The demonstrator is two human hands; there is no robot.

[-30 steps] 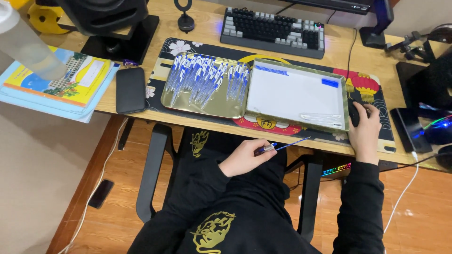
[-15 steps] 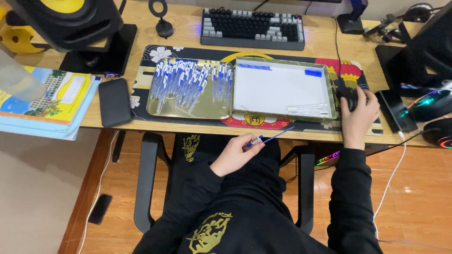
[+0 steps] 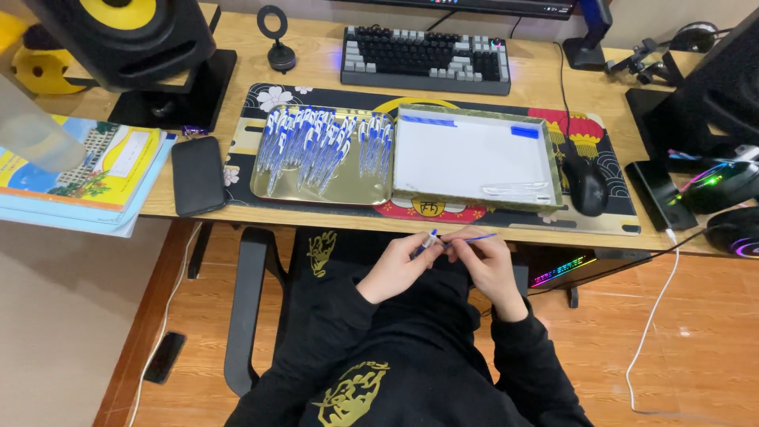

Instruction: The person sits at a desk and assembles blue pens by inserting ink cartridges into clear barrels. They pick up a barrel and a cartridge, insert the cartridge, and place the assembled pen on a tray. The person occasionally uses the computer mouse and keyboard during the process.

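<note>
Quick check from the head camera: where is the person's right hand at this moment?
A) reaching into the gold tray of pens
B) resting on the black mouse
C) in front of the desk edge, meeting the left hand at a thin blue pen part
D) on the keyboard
C: the right hand is below the desk edge, fingertips meeting the left hand on the thin blue pen part, while the black mouse lies untouched.

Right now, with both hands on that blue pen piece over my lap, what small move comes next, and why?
Probably slide the thin blue refill into the pen tip piece: left hand pinches the piece, right hand holds the refill, and their ends nearly meet.
</note>
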